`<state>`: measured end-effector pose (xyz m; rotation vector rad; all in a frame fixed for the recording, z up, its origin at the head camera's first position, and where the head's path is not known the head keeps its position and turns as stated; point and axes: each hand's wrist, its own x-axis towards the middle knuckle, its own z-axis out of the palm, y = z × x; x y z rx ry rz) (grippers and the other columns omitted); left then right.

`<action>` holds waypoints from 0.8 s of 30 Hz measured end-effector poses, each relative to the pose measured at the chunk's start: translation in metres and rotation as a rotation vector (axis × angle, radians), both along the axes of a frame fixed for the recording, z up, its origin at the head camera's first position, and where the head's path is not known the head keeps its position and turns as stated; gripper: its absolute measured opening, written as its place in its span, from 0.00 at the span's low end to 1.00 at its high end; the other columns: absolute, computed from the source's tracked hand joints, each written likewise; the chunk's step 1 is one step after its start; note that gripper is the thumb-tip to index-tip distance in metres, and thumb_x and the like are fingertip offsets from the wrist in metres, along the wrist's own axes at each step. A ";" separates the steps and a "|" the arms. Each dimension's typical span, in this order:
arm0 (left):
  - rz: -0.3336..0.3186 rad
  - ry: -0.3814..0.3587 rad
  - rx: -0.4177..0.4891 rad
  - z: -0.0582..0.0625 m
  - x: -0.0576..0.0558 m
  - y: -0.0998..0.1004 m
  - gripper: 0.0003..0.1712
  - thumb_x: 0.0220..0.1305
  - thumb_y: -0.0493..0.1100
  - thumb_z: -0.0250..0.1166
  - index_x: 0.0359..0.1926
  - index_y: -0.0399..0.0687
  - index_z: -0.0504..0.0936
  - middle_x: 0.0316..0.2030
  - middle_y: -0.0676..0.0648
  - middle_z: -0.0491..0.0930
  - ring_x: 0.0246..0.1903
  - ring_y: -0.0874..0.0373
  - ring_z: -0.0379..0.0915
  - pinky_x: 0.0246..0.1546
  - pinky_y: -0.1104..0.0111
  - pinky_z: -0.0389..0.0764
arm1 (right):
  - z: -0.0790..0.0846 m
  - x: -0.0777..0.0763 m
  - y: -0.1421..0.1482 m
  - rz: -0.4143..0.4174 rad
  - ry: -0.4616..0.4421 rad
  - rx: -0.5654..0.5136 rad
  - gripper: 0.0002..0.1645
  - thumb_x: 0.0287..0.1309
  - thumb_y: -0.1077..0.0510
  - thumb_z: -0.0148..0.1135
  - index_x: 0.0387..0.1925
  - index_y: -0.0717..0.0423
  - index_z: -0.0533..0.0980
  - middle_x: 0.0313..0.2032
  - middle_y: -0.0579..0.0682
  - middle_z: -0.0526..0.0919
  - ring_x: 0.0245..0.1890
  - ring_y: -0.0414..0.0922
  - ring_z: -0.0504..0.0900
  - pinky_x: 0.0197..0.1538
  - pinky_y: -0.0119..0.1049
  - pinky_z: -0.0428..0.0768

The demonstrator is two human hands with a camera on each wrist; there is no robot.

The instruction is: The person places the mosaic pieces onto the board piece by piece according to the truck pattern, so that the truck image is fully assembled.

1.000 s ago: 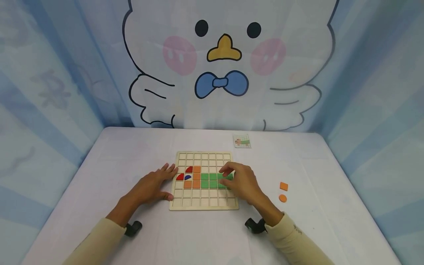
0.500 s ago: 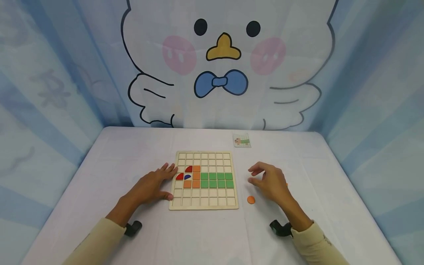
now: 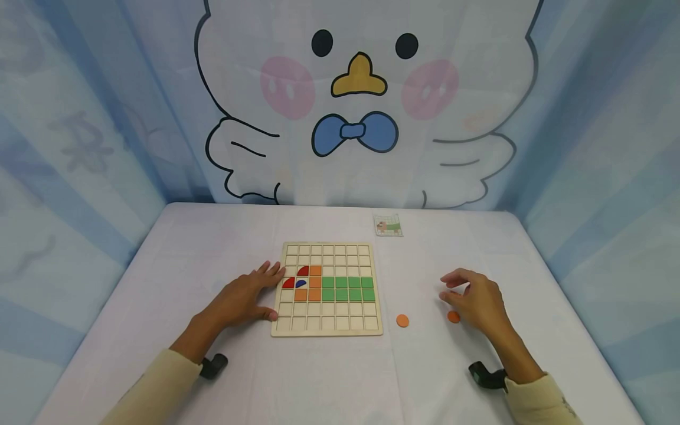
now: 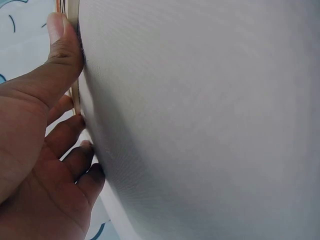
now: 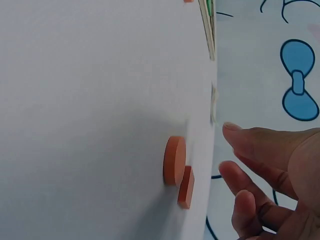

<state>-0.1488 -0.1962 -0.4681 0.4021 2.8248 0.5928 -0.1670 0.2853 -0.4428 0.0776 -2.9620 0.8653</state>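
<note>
My left hand (image 3: pixel 247 301) lies along the left edge of the wooden grid board (image 3: pixel 326 326), fingertips and thumb touching its rim. Red, blue, orange and green pieces fill part of the grid, with a block of green squares (image 3: pixel 348 289) on its right side. Over the table to the right hovers my right hand (image 3: pixel 475 301), thumb and fingers apart and holding nothing. Just below it are an orange disc (image 5: pixel 174 160) and an orange square (image 5: pixel 186 187); the hand hides the square in the head view. A second orange disc (image 3: pixel 402 320) lies beside the board's lower right corner.
A small printed card (image 3: pixel 388 225) lies on the white tabletop (image 3: pixel 223 236) behind the board. Blue and white curtains with a cartoon bird close off the back and both sides.
My right hand has moved right, from over the green squares to above the loose orange pieces. One orange disc now shows beside the board, where the hand was. My left hand has stayed put.
</note>
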 end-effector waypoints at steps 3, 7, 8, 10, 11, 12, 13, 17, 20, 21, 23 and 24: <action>0.001 0.002 -0.003 -0.001 0.000 0.000 0.62 0.52 0.57 0.82 0.83 0.52 0.60 0.83 0.41 0.56 0.83 0.34 0.50 0.77 0.33 0.61 | -0.002 0.003 0.009 0.007 -0.004 0.019 0.17 0.58 0.58 0.79 0.49 0.54 0.88 0.44 0.54 0.90 0.32 0.46 0.75 0.31 0.34 0.70; 0.001 0.001 -0.003 -0.001 -0.001 -0.001 0.62 0.52 0.57 0.82 0.83 0.53 0.60 0.83 0.41 0.56 0.83 0.35 0.50 0.77 0.33 0.61 | -0.004 0.007 0.017 0.019 -0.031 0.046 0.17 0.56 0.56 0.80 0.48 0.54 0.88 0.42 0.53 0.90 0.34 0.46 0.75 0.33 0.35 0.70; 0.000 0.000 -0.003 -0.001 -0.001 0.000 0.62 0.52 0.58 0.82 0.83 0.53 0.60 0.83 0.41 0.56 0.83 0.35 0.50 0.77 0.33 0.61 | -0.004 0.008 0.019 0.023 -0.041 0.053 0.17 0.57 0.56 0.80 0.47 0.54 0.88 0.41 0.53 0.90 0.35 0.46 0.75 0.34 0.35 0.70; 0.000 -0.002 0.000 -0.001 -0.001 0.000 0.62 0.52 0.58 0.82 0.83 0.52 0.60 0.83 0.41 0.56 0.83 0.35 0.50 0.77 0.33 0.61 | -0.005 0.008 0.022 0.027 -0.057 0.062 0.16 0.57 0.55 0.81 0.47 0.54 0.88 0.40 0.52 0.90 0.36 0.47 0.76 0.35 0.36 0.69; -0.001 -0.003 0.001 -0.001 -0.001 0.000 0.62 0.52 0.58 0.82 0.83 0.52 0.60 0.83 0.41 0.56 0.83 0.35 0.50 0.77 0.33 0.60 | -0.006 0.008 0.023 0.028 -0.065 0.065 0.16 0.57 0.55 0.81 0.46 0.54 0.88 0.39 0.52 0.90 0.36 0.47 0.77 0.35 0.36 0.69; 0.000 -0.004 0.002 0.000 -0.001 0.000 0.62 0.52 0.58 0.82 0.83 0.52 0.60 0.83 0.41 0.56 0.83 0.35 0.50 0.77 0.33 0.60 | -0.007 0.008 0.023 0.029 -0.072 0.065 0.16 0.57 0.54 0.80 0.46 0.53 0.88 0.38 0.51 0.89 0.36 0.47 0.77 0.35 0.37 0.69; 0.000 -0.004 0.003 0.000 -0.001 -0.001 0.62 0.52 0.58 0.82 0.83 0.52 0.60 0.83 0.41 0.56 0.83 0.35 0.49 0.77 0.33 0.60 | -0.007 0.008 0.024 0.029 -0.078 0.063 0.15 0.57 0.55 0.80 0.46 0.53 0.88 0.37 0.50 0.89 0.36 0.47 0.77 0.35 0.37 0.68; 0.002 -0.008 0.010 0.001 0.000 -0.001 0.62 0.53 0.58 0.82 0.83 0.52 0.60 0.83 0.42 0.56 0.83 0.35 0.48 0.77 0.32 0.59 | -0.008 0.008 0.026 0.031 -0.092 0.054 0.14 0.57 0.55 0.80 0.45 0.52 0.88 0.34 0.48 0.88 0.35 0.45 0.78 0.34 0.37 0.68; 0.004 -0.014 0.018 0.002 0.000 -0.001 0.62 0.53 0.58 0.82 0.83 0.52 0.60 0.83 0.42 0.56 0.83 0.35 0.48 0.77 0.32 0.58 | -0.009 0.009 0.027 0.027 -0.107 0.063 0.14 0.56 0.54 0.81 0.44 0.50 0.88 0.33 0.46 0.87 0.34 0.44 0.77 0.35 0.37 0.68; 0.005 -0.016 0.021 0.002 0.000 0.000 0.62 0.53 0.58 0.82 0.83 0.52 0.60 0.83 0.42 0.56 0.83 0.35 0.48 0.77 0.32 0.58 | -0.009 0.010 0.027 0.026 -0.114 0.066 0.14 0.55 0.54 0.82 0.43 0.49 0.88 0.33 0.45 0.87 0.34 0.44 0.77 0.35 0.36 0.68; 0.006 -0.020 0.023 0.002 0.000 0.000 0.62 0.53 0.58 0.82 0.83 0.53 0.60 0.84 0.42 0.56 0.84 0.35 0.47 0.78 0.32 0.57 | -0.009 0.010 0.028 0.025 -0.125 0.073 0.14 0.55 0.53 0.82 0.43 0.48 0.87 0.33 0.44 0.87 0.34 0.44 0.77 0.35 0.36 0.69; 0.007 -0.020 0.024 0.002 0.000 0.000 0.61 0.53 0.58 0.81 0.83 0.53 0.60 0.84 0.42 0.56 0.84 0.35 0.47 0.78 0.32 0.57 | -0.010 0.010 0.029 0.029 -0.125 0.074 0.15 0.55 0.52 0.82 0.43 0.48 0.87 0.34 0.45 0.87 0.34 0.44 0.78 0.35 0.36 0.69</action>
